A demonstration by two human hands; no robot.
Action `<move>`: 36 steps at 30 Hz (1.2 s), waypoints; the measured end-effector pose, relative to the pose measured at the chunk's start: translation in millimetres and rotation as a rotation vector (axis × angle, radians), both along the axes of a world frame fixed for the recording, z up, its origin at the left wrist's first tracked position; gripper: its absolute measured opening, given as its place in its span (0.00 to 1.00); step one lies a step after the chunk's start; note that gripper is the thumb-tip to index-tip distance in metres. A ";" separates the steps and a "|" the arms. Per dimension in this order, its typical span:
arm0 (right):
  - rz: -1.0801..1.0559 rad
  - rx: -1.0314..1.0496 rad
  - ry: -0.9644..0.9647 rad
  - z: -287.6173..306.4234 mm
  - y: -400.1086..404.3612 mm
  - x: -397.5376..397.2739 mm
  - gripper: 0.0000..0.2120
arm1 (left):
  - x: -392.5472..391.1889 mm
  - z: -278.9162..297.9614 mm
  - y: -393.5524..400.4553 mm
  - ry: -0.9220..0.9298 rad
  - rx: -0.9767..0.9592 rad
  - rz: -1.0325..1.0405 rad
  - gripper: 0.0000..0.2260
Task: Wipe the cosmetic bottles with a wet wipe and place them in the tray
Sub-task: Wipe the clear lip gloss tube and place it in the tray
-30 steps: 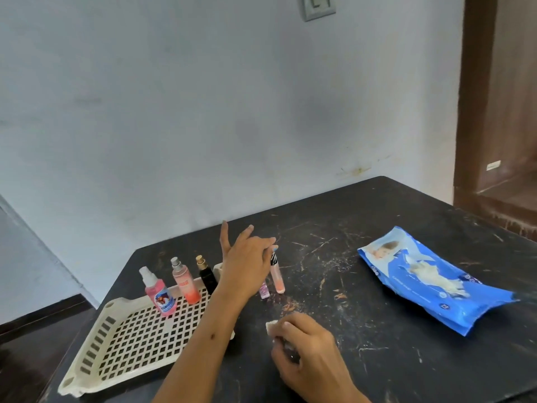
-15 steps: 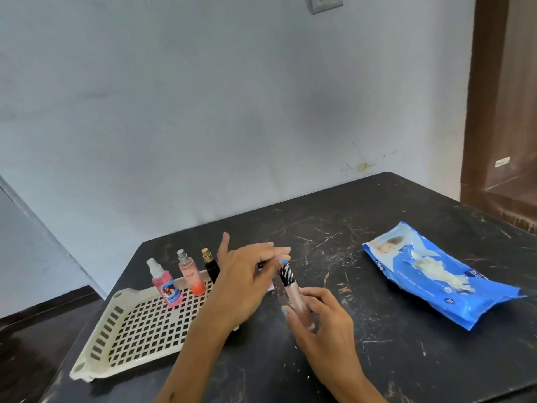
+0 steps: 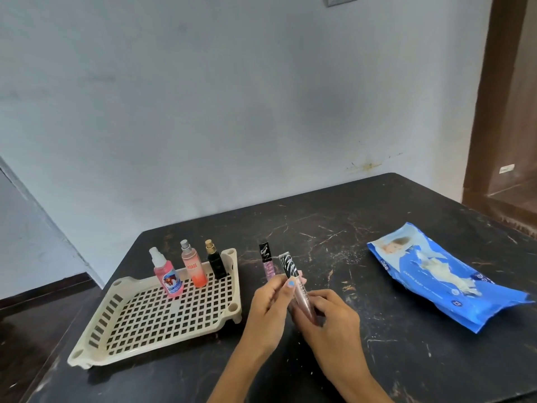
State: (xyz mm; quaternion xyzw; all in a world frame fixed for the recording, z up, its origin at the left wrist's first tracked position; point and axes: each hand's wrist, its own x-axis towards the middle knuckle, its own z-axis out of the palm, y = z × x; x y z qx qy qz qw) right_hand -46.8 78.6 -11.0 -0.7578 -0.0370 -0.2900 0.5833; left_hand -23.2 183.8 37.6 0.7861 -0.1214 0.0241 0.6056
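While three bottles stand along the far edge of the tray, the left hand pinches the striped-cap tube above the table and the right hand grips its base, presumably wiping, though no wipe shows.

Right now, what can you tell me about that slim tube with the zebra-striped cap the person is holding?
The slim tube has a black-and-white striped cap on top and a clear body with pale pink contents and lettering down its side. It looks like plastic. It is held above the dark table, tilted with the cap pointing up and away. The left hand pinches it just under the cap; the right hand grips its lower end. Whether a wipe is wrapped there cannot be seen.
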 end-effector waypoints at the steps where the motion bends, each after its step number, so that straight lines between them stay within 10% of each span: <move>1: -0.011 0.014 -0.023 1.8 -0.3 -1.1 0.09 | 2.2 -0.9 -0.2 0.024 -0.054 0.021 0.11; 10: -0.030 0.322 -0.002 11.5 -8.8 13.8 0.16 | 11.3 -4.2 1.4 0.195 -0.245 0.085 0.17; 36: -0.071 -0.051 -0.217 -0.6 8.4 45.0 0.12 | 19.8 -18.1 4.6 0.403 -0.544 0.059 0.16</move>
